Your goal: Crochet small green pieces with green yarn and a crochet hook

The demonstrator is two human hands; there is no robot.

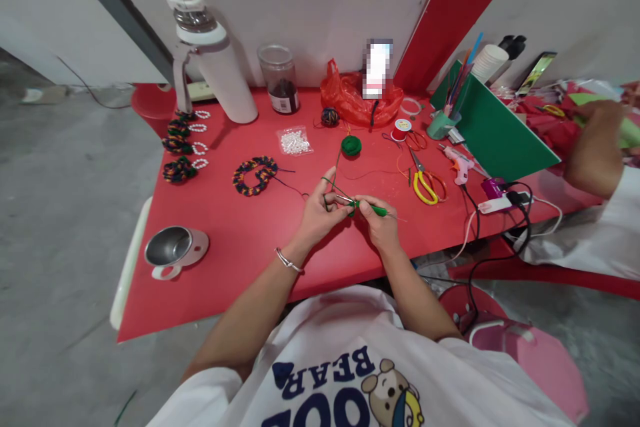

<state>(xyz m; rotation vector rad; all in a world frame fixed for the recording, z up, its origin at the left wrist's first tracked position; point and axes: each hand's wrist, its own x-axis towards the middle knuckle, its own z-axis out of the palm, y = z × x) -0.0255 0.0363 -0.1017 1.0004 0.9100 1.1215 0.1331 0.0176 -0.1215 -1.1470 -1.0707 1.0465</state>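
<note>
My left hand [323,213] has green yarn looped over its raised index finger, and its thumb and other fingers pinch a small piece of green crochet work [351,209]. In my right hand [383,221] is a crochet hook [379,211] with a green handle, its metal tip pointing left into the yarn. The strand runs up from the left index finger to a green yarn ball [351,145]. Left of my hands lies a multicoloured crocheted ring [255,176] with a dark loose tail.
On the red table [240,233] stand a steel-lined mug [195,247], a large bottle [227,80] and a jar [279,80]. Yellow-handled scissors [424,183], a glue gun [459,163] and a power strip [505,203] lie right. Beyond a green divider [500,133] is another person's arm [597,153].
</note>
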